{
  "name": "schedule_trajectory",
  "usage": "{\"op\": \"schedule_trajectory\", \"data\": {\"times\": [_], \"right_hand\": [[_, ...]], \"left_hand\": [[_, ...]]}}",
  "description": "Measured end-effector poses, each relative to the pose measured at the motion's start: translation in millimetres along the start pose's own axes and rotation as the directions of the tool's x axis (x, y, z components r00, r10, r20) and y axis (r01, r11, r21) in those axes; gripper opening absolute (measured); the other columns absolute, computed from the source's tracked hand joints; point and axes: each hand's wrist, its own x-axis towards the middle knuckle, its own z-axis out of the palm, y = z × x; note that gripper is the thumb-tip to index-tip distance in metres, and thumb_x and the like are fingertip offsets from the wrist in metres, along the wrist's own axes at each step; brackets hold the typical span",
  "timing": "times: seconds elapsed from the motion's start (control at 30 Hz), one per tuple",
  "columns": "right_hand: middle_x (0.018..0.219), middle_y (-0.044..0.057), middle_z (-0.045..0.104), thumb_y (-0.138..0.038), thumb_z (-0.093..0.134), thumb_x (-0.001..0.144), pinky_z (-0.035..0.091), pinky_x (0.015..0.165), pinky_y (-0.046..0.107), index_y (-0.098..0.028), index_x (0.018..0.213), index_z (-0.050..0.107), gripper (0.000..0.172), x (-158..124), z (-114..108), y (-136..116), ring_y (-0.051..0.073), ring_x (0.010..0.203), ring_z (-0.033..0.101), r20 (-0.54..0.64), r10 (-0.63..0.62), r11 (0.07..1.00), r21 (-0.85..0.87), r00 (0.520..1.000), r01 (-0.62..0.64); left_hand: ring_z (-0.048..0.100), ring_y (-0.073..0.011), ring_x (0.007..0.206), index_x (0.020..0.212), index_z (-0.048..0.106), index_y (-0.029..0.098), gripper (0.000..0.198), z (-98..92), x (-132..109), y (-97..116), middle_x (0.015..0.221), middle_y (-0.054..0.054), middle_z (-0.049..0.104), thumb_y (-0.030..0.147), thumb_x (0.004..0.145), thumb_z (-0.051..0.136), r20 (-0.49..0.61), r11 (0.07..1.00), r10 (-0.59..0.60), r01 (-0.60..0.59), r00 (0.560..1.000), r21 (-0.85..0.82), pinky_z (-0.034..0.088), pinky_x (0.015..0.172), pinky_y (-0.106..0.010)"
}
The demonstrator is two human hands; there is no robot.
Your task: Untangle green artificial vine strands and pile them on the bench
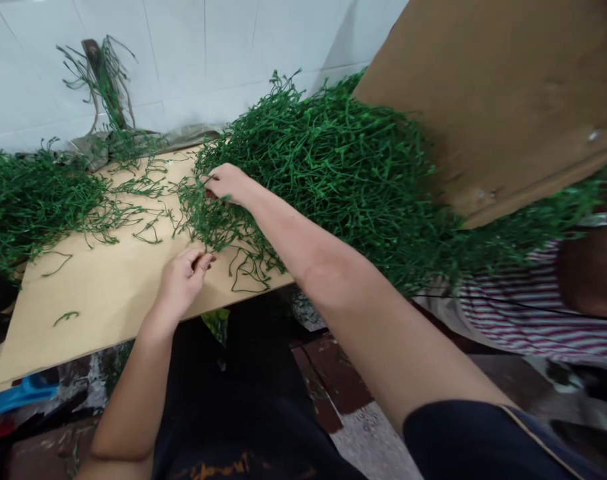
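A big heap of thin green plastic strands (343, 167) lies on a tan cardboard sheet (98, 293). My right hand (228, 183) reaches into the heap's left edge, fingers pinched on some green strands. My left hand (183, 280) rests on the cardboard near its front edge, thumb and fingers pinched together on a thin green strand. Loose strands (148, 213) are scattered between the two hands.
A second green pile (28, 200) lies at the left. A brown board (493, 100) leans at the upper right. A person in a striped shirt (528, 313) sits at the right. A white tiled wall (193, 53) stands behind. A blue object (18, 397) lies under the sheet's left corner.
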Motion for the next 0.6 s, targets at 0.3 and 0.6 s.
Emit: {"op": "schedule_trajectory", "data": {"times": [0.3, 0.6], "right_hand": [[0.053, 0.007, 0.051, -0.048, 0.046, 0.084, 0.046, 0.065, 0.036, -0.013, 0.065, 0.058, 0.042, -33, -19, -37, 0.019, 0.058, 0.056, 0.244, 0.04, 0.998, -0.054, 0.969, -0.027], [0.06, 0.006, 0.05, -0.044, 0.036, 0.089, 0.041, 0.069, 0.03, -0.014, 0.064, 0.054, 0.043, -37, -20, -30, 0.017, 0.069, 0.054, 0.16, -0.092, 0.996, 0.021, 0.983, 0.09]], "left_hand": [[0.055, -0.0226, 0.102, 0.111, 0.052, 0.011, 0.045, 8.0, 60, -21, 0.115, -0.016, 0.054, 0.037, 0.075, 0.061, -0.324, 0.989, -0.147, 0.14, 0.935, -0.044, 0.047, 0.081, -0.032], [0.055, -0.0135, 0.063, 0.068, 0.058, 0.015, 0.032, 9.7, 74, -22, 0.063, -0.003, 0.059, 0.038, 0.084, 0.043, -0.168, 0.973, -0.184, 0.154, 0.969, -0.174, 0.044, 0.066, -0.027]]}}
